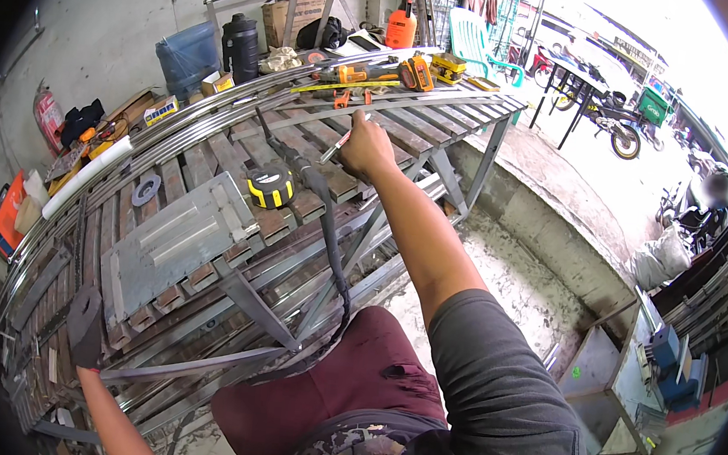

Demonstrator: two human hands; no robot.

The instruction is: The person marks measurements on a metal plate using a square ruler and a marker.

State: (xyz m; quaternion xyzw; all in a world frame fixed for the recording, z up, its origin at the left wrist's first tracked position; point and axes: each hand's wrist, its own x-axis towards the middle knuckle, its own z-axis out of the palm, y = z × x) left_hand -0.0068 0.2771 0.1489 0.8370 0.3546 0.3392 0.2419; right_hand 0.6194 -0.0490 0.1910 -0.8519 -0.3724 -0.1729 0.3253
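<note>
My right hand (368, 148), bare, reaches over the slatted metal workbench (380, 130), its fingers closed round a slim white-and-red marker pen (332, 151). To its left, a black welding torch (300, 164) lies across the slats, its cable hanging over the near edge. Beside the torch sits a yellow-and-black tape measure (270, 187). A flat grey metal plate (180, 234) with raised strips lies further left, near a grinding disc (145, 191). In a dark glove, my left hand (87, 325) is at the bench's left near edge; its finger positions are unclear.
Orange clamps (353, 98), a cordless power tool (417, 74) and yellow boxes (448, 67) stand at the far side. Long shiny tubes (210, 117) run along the wall side. Metal bars (233, 367) lie beneath the bench. A concrete ledge (535, 224) is on the right.
</note>
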